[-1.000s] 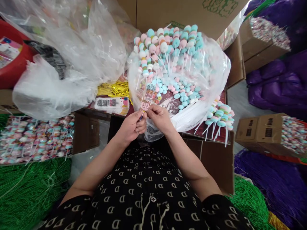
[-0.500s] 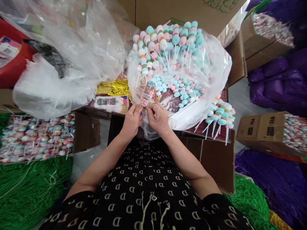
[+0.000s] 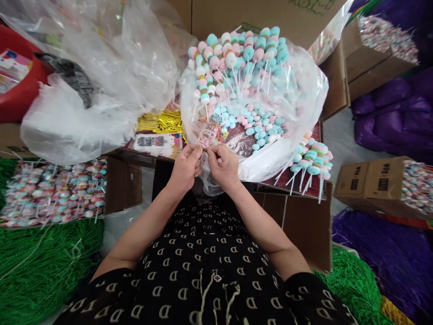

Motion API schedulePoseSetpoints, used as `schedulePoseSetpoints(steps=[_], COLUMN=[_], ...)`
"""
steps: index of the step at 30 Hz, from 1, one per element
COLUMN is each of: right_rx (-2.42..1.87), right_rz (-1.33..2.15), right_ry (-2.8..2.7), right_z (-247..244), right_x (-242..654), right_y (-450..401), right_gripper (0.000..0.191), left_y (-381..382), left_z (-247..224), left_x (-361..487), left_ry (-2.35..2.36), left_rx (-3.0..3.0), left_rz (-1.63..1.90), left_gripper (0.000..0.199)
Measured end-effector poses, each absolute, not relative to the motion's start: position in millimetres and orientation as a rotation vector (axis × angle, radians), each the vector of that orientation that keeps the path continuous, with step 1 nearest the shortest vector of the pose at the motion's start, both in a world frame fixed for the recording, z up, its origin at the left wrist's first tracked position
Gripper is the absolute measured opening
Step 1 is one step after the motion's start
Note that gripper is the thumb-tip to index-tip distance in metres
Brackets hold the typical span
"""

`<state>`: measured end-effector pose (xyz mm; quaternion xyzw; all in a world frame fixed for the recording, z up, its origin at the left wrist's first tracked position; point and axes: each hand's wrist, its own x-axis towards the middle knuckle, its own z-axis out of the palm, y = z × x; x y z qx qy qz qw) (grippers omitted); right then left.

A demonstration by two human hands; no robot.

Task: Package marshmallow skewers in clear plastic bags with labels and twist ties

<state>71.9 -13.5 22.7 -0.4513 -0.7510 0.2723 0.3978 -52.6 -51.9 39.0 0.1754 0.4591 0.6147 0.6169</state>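
Note:
A small printed candy packet (image 3: 209, 131) stands out above my fingertips, its lower end between my two hands at the table's front edge. My left hand (image 3: 188, 166) is closed in a pinch at the packet's base. Close beside it, my right hand (image 3: 223, 166) pinches at the same spot with fingers curled. What exactly lies between the fingertips is too small to make out. Behind the packet, loose pastel candies (image 3: 260, 128) are spread in a clear plastic bag (image 3: 304, 99). Candy skewers on white sticks (image 3: 237, 54) are piled further back.
Flat printed bags (image 3: 157, 143) and gold ties (image 3: 160, 122) lie left of my hands. White sticks (image 3: 264, 162) and more skewers (image 3: 313, 160) are at the right. Boxes of candy (image 3: 57, 192) stand around, with a red basin (image 3: 16, 76) at far left.
Both hands remain pinched together at the packet's base, with only a slight shift of the fingers. The view has moved a little.

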Motion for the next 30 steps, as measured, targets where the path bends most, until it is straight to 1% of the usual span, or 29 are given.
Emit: schedulePoseSetpoints(steps=[3,8,11,13,16,22,24,27,30], right_rx=[-1.176,-1.185,-1.168,-1.188,-1.213,-1.239,-1.255,-1.264,-1.259], right_rz=[0.753,1.069,1.161,1.149,1.042,0.684,0.627,0.659,0.799], right_ry=[-1.886,-1.790,-1.744,-1.724,-1.716,-1.830,-1.859,-1.860,-1.813], right_z=[20.6,20.2,23.3,24.7,24.5,22.3,24.4,31.6,41.3], right_x=[72.1,74.3,74.7,74.1,71.6,64.7,64.3,66.9,71.2], right_y=[-15.1,-14.8,-12.5,-10.9,-10.4,-13.7,-13.1,-10.6,-10.0], right_gripper=[0.022,0.025,0.024,0.019,0.014,0.012,0.011,0.010,0.011], left_y=[-49.7,-48.0,-49.6,-51.1,-52.7,-53.0,-52.9,-53.4,-53.3], left_z=[33.4,34.1,32.3,26.7,15.4,5.3,5.2,4.8,4.0], left_x=[-48.9,-49.5,-47.9,-46.0,-44.5,-45.2,-46.0,-49.1,-54.6], left_ry=[1.149,1.141,1.113,1.116,1.166,1.188,1.178,1.152,1.164], left_rx=[0.453,0.368,0.442,0.528,0.663,0.826,0.865,0.935,1.029], left_rz=[1.513,1.473,1.502,1.531,1.549,1.575,1.566,1.533,1.514], left_gripper=[0.031,0.028,0.027,0.029,0.036,0.043,0.042,0.040,0.038])
